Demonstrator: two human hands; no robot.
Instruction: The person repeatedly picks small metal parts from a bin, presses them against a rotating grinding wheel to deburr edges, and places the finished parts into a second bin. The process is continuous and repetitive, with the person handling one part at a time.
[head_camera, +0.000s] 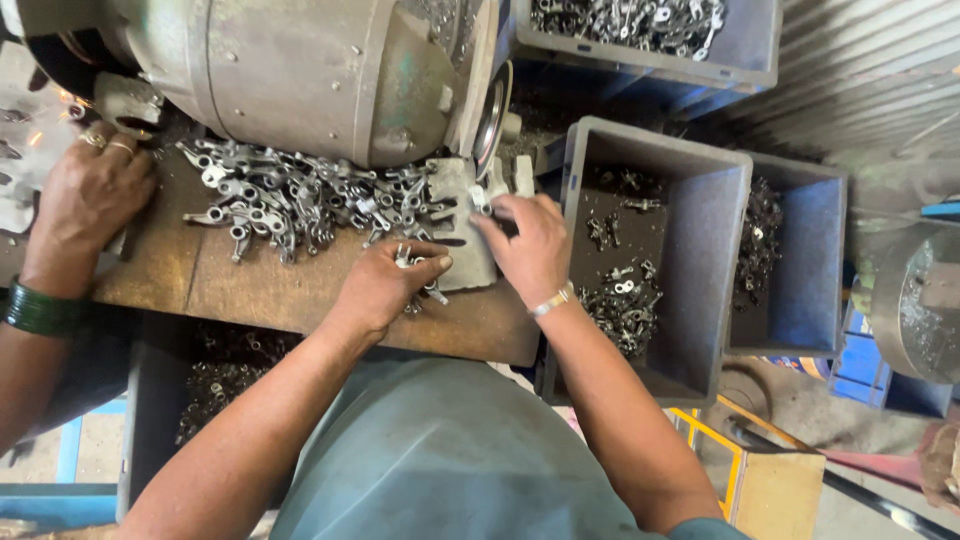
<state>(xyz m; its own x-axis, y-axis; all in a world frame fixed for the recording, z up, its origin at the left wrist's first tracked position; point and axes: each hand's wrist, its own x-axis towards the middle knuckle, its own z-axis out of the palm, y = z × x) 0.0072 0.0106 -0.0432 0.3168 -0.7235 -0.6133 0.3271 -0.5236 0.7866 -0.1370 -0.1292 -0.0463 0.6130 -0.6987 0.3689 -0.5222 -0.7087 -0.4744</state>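
Workshop bench of worn wood (250, 285), big grey grinder motor (300, 75) above. Left hand (385, 285) closed around a few small metal parts (415, 262), beside the heap of parts (300, 200). Right hand (530, 245) pinching one part (483, 200) near the grinding wheel (490, 120). Grey bin (700, 250) just right, parts inside. Another person's ringed hand (90, 190) at far left.

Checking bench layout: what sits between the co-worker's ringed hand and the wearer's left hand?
Head view: a heap of small grey metal parts lies on the wooden bench between the co-worker's hand and the left hand.
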